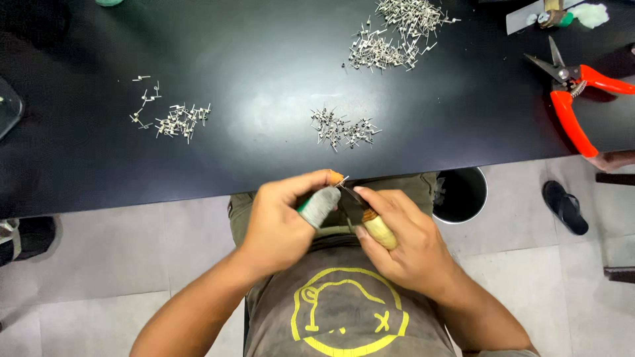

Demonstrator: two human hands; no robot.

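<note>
Trimming work is in hand just below the frame's centre: the left hand [281, 221], thumb in a grey wrap, pinches a small metal pin [341, 180] while the right hand [403, 241] closes on a wooden-handled knife [378, 228]; the next stroke calls for a steady blade. Right of them, the round black bin [463, 195] on the floor shows no contents I can make out, and loose pin heaps [397, 33] lie on the black tabletop [264, 59].

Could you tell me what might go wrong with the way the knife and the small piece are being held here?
1. The knife in the right hand has its blade close to the left hand; only the thumb wears a grey cover, so a slip could cut a bare finger.
2. The hands work beyond the edge of the black table, above the lap, so the small piece could drop to the floor.
3. The red-handled shears lie open nearby, blades exposed.
</note>
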